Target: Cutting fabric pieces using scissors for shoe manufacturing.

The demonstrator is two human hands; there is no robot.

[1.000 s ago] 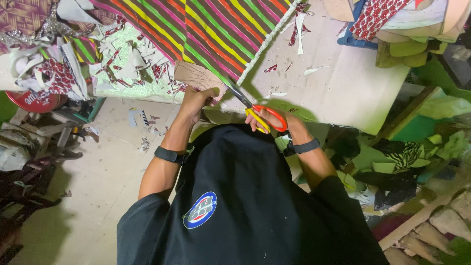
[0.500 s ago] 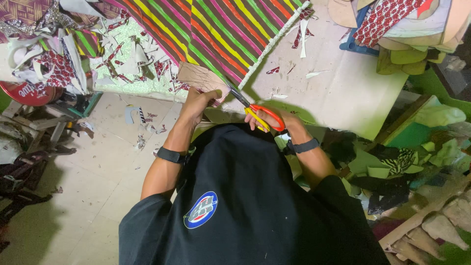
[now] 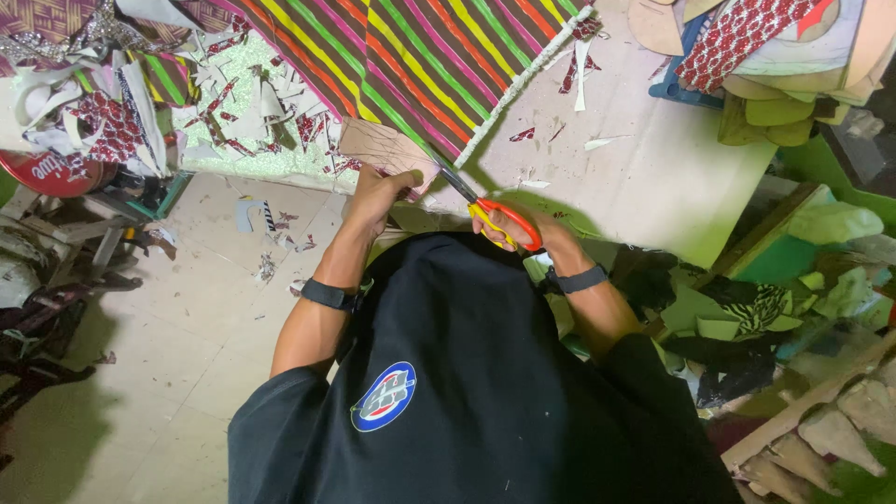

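My left hand (image 3: 378,194) grips a brown cardboard piece (image 3: 378,149) at the near edge of a white worktable (image 3: 653,177). My right hand (image 3: 527,231) is closed through the orange and yellow handles of a pair of scissors (image 3: 490,213). The scissor blades point up and left, meeting the cardboard's edge beside a striped fabric (image 3: 420,56) in dark red, green, yellow and orange. Both wrists wear dark bands. My black shirt with a round patch fills the lower middle.
Fabric and paper scraps (image 3: 233,112) litter the table's left part and the tiled floor (image 3: 168,336). Stacked cut-out shapes and patterned cloth (image 3: 765,56) lie at the top right. Green and black offcuts (image 3: 765,308) pile at the right. Metal frames (image 3: 56,271) stand at the left.
The view has shifted slightly. Both hands stay on the cardboard piece and the scissors, with the blades still at the cardboard's edge.
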